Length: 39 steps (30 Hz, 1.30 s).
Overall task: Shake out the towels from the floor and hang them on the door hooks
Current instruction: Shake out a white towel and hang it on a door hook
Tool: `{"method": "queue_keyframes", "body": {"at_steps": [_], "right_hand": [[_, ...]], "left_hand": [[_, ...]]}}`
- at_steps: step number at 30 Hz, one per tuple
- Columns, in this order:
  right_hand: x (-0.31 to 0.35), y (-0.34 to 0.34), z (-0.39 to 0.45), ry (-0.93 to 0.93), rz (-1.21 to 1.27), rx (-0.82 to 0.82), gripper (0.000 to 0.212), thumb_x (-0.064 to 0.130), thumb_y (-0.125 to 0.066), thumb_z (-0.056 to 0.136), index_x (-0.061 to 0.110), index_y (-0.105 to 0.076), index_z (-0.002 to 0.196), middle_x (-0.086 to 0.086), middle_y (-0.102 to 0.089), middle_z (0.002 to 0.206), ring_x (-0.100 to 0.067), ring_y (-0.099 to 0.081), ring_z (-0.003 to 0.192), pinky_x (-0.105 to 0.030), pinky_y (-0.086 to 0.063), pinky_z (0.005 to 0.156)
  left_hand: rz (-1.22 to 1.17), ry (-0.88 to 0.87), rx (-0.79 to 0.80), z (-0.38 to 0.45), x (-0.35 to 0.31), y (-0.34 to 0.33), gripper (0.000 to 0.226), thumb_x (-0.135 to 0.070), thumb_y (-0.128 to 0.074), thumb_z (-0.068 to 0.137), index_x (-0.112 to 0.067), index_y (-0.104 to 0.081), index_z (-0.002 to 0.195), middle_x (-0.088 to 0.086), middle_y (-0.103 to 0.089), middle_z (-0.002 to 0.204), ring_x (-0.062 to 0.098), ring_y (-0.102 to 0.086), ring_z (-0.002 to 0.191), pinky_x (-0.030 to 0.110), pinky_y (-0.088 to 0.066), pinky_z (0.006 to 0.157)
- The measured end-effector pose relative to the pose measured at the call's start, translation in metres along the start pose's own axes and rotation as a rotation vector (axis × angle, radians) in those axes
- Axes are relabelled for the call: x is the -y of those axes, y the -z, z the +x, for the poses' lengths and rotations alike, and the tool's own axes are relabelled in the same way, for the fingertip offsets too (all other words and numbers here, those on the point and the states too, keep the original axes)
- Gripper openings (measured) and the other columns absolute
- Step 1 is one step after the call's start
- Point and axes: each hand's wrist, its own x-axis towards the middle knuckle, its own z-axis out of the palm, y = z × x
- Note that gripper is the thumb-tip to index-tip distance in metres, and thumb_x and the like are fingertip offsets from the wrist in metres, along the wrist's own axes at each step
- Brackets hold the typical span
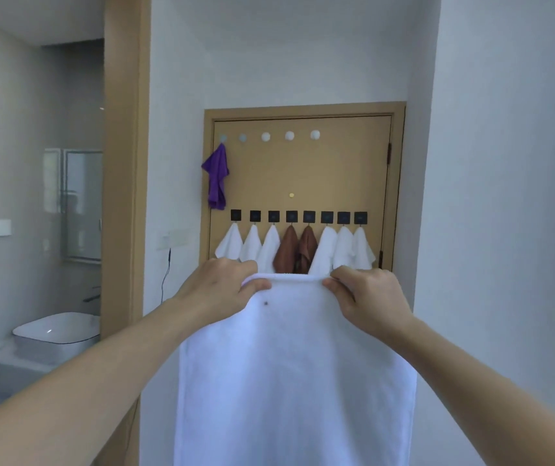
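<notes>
Holding the white towel by its top edge, our left hand and right hand each pinched a corner; its length hung toward six o'clock, free round hooks at twelve.

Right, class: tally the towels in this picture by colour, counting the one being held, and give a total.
White: 7, six on the black hooks (first at) plus the held towel, gripped by the left hand and right hand
Brown: 2
Purple: 1
Total: 10
</notes>
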Motion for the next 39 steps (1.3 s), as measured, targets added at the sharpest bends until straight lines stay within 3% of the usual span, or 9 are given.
{"method": "queue_keyframes", "body": {"at_steps": [5,9,13,17,20,27,32,35,39], "right_hand": [[-0.015,-0.088,0.065,-0.002,-0.037,0.033,0.025,0.032,-0.055,0.093,0.021,-0.060,0.071,0.015,-0.034,0.049,-0.010,-0.031,0.040,-0.016,-0.013,0.045],[-0.038,-0.152,0.103,0.005,-0.021,0.063,0.030,0.037,-0.048,0.096,0.020,-0.062,0.075,0.010,-0.048,0.050,-0.016,-0.045,0.043,-0.022,-0.022,0.044],[-0.067,-0.207,0.137,0.025,-0.020,0.015,0.040,0.041,-0.039,0.095,0.017,-0.065,0.077,0.004,-0.053,0.050,-0.021,-0.047,0.043,-0.024,-0.028,0.042],[-0.104,-0.257,0.172,0.052,-0.038,-0.103,0.033,0.034,-0.046,0.094,0.015,-0.066,0.075,0.004,-0.048,0.047,-0.023,-0.043,0.040,-0.017,-0.018,0.043],[-0.142,-0.295,0.201,0.060,-0.010,-0.191,0.028,0.029,-0.055,0.093,0.011,-0.066,0.075,0.000,-0.048,0.045,-0.028,-0.043,0.038,-0.024,-0.032,0.039],[-0.239,-0.373,0.291,0.119,0.025,-0.287,0.022,0.028,-0.058,0.092,0.012,-0.066,0.080,-0.002,-0.053,0.048,-0.030,-0.048,0.042,-0.032,-0.043,0.039],[-0.281,-0.422,0.343,0.235,0.063,-0.348,0.022,0.027,-0.052,0.093,0.014,-0.067,0.084,0.005,-0.046,0.047,-0.024,-0.042,0.039,-0.031,-0.041,0.037],[-0.295,-0.450,0.363,0.313,0.072,-0.385,0.009,0.014,-0.059,0.089,0.014,-0.068,0.089,0.006,-0.034,0.048,-0.023,-0.032,0.039,-0.028,-0.034,0.035],[-0.317,-0.492,0.389,0.473,-0.032,-0.372,0.019,0.005,-0.061,0.085,0.015,-0.074,0.093,0.001,-0.042,0.054,-0.023,-0.034,0.042,-0.024,-0.026,0.036]], "left_hand": [[-0.058,0.044,0.056,0.064,0.088,-0.030,0.048,-0.056,-0.053,0.096,-0.017,-0.046,0.070,-0.001,-0.050,0.062,0.023,-0.053,0.064,0.035,-0.037,0.055],[-0.045,0.020,0.060,0.110,0.142,-0.059,0.048,-0.059,-0.049,0.097,-0.023,-0.038,0.066,-0.003,-0.048,0.062,0.020,-0.048,0.061,0.035,-0.039,0.055],[-0.007,-0.054,-0.003,0.162,0.186,-0.090,0.045,-0.063,-0.044,0.094,-0.030,-0.035,0.064,-0.005,-0.050,0.062,0.016,-0.048,0.059,0.037,-0.043,0.055],[0.048,-0.051,-0.085,0.219,0.213,-0.120,0.049,-0.069,-0.038,0.090,-0.023,-0.048,0.078,-0.004,-0.052,0.064,0.019,-0.051,0.062,0.039,-0.049,0.058],[0.034,-0.019,-0.160,0.266,0.229,-0.144,0.038,-0.058,-0.051,0.094,-0.022,-0.042,0.086,-0.003,-0.048,0.062,0.020,-0.049,0.063,0.036,-0.043,0.057],[-0.046,0.006,-0.335,0.384,0.261,-0.198,0.023,-0.039,-0.059,0.094,-0.025,-0.041,0.091,0.000,-0.054,0.064,0.018,-0.050,0.059,0.037,-0.042,0.057],[0.002,-0.048,-0.467,0.443,0.298,-0.229,0.018,-0.031,-0.060,0.095,-0.029,-0.042,0.091,-0.002,-0.056,0.065,0.015,-0.050,0.054,0.036,-0.045,0.054],[0.075,-0.111,-0.490,0.474,0.325,-0.248,0.013,-0.023,-0.059,0.095,-0.027,-0.048,0.090,-0.006,-0.051,0.060,0.012,-0.046,0.051,0.040,-0.049,0.052],[0.144,-0.248,-0.525,0.513,0.365,-0.273,0.013,-0.016,-0.051,0.091,-0.024,-0.062,0.091,-0.010,-0.062,0.073,0.014,-0.058,0.065,0.041,-0.052,0.057]]}}
